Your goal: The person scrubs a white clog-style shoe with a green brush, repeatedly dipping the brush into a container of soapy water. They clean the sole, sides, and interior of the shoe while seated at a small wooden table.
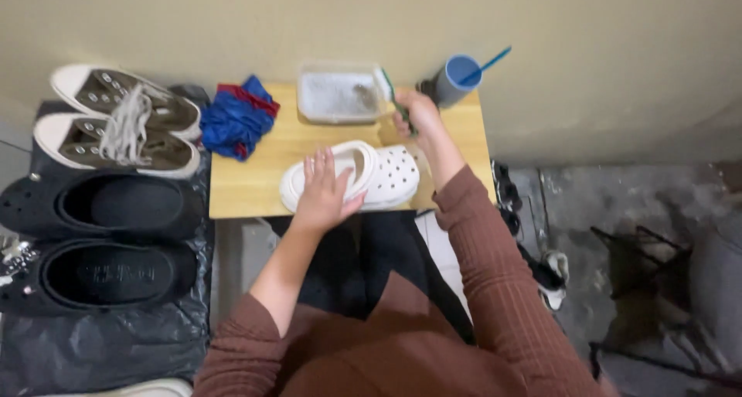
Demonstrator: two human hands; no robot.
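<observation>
One clear tub (338, 95) of soapy water, blue cup (456, 78) holding straw

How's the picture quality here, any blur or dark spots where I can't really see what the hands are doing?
Head view: light is soft and even on the wooden table, so the left hand on the white clog reads clearly. The right hand and its brush are slightly blurred. The black clogs and the floor at right sink into shadow.
</observation>
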